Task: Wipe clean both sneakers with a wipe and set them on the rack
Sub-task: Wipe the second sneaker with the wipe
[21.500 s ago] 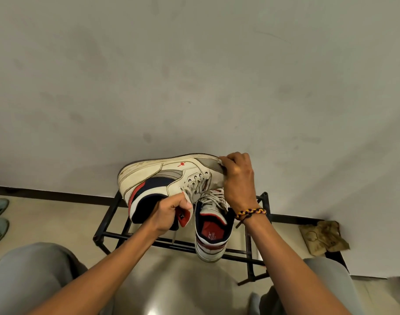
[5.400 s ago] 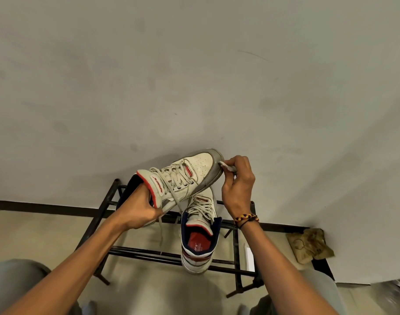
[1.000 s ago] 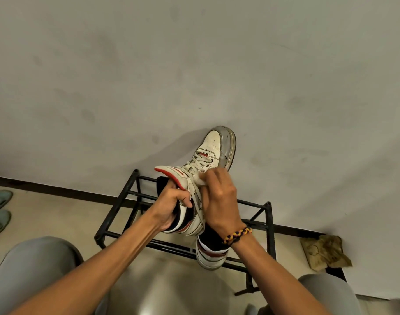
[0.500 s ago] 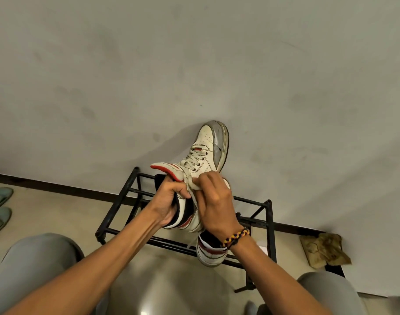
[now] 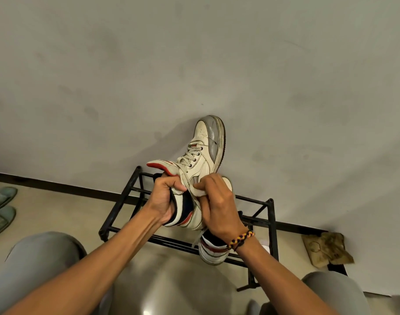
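Roughly midway: one sneaker (image 5: pixel 211 252) sits on the rack (image 5: pixel 270 226); left hand (image 5: pixel 164 198) grips the second sneaker (image 5: pixel 203 153) by its collar, toe toward 12 o'clock, while right hand (image 5: pixel 218 205) pinches the wipe (image 5: pixel 200 191) against its side.

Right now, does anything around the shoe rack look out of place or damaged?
A crumpled tan cloth lies on the floor right of the rack. The held sneaker has a scuffed grey toe cap. Nothing else.
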